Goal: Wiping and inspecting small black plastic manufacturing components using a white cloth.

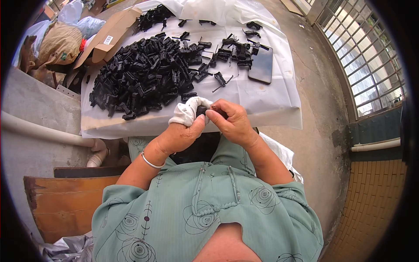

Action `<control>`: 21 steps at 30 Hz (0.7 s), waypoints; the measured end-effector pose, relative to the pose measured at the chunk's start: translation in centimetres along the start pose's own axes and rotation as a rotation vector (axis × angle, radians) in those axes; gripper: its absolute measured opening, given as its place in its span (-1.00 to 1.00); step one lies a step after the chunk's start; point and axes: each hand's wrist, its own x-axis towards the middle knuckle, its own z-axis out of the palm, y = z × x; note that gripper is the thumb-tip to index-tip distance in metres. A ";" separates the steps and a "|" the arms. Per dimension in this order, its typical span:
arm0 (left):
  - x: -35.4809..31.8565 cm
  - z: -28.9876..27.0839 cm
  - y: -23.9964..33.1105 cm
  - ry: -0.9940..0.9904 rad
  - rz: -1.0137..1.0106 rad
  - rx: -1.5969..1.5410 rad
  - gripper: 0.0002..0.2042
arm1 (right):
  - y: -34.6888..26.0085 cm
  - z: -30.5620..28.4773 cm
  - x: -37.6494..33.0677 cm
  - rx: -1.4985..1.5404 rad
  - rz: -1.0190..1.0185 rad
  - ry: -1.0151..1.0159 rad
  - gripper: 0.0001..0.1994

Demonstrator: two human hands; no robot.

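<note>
Close to the table's front edge, both my hands meet around a small black plastic part [201, 110]. My left hand [187, 126], partly wrapped in a white cloth [187, 110], grips the part with its thumb on top. From the other side my right hand [231, 120] pinches it, thumb and fingers pressed together. Most of the part is hidden by my fingers and the cloth. Beyond my hands lies a large heap of similar black plastic parts [144, 72]. Several loose parts with thin pins [221, 81] lie to its right.
White plastic sheeting [279, 105] covers the table. A dark-screened phone [261, 65] rests at the right, touching black parts. An open cardboard box [111, 37] stands at the back left, beside stuffed bags [59, 43]. A white pipe [48, 131] runs along the left wall; a barred window [371, 56] is at the right.
</note>
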 end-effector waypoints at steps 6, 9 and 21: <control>0.6 0.6 -0.8 0.145 0.215 0.153 -0.77 | 0.5 0.3 -0.1 -0.035 -0.024 -0.093 -0.76; 0.9 0.8 -0.8 0.108 0.183 0.227 -0.77 | 1.3 0.5 0.0 -0.006 0.014 -0.096 -0.74; 3.7 -4.4 1.2 0.322 0.372 0.946 -0.49 | 3.2 -1.5 2.3 -0.285 -0.095 0.078 -0.85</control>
